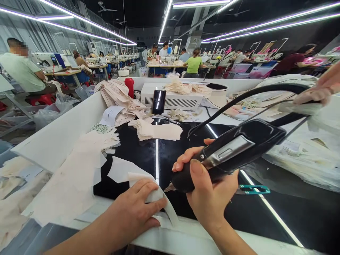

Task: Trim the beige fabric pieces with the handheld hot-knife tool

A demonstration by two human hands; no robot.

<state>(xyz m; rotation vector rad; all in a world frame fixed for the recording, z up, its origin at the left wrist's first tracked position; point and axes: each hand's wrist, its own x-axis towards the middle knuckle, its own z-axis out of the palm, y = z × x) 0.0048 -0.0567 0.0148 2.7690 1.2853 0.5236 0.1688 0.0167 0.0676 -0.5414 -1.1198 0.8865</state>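
Holding black tool firmly in right hand; pinning cloth piece to counter under left hand, fingers loosely spread. Probably mid-piece; can't call stack behind finished or waiting.

Glossy black handheld tool slants just beside a curved-edged pale cloth piece

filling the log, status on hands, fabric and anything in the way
Right hand: gripping black handheld tool with silver metal trim. Left hand: resting on pale curved-edged fabric. Possibly in the way: teal-handled snips beside right hand.
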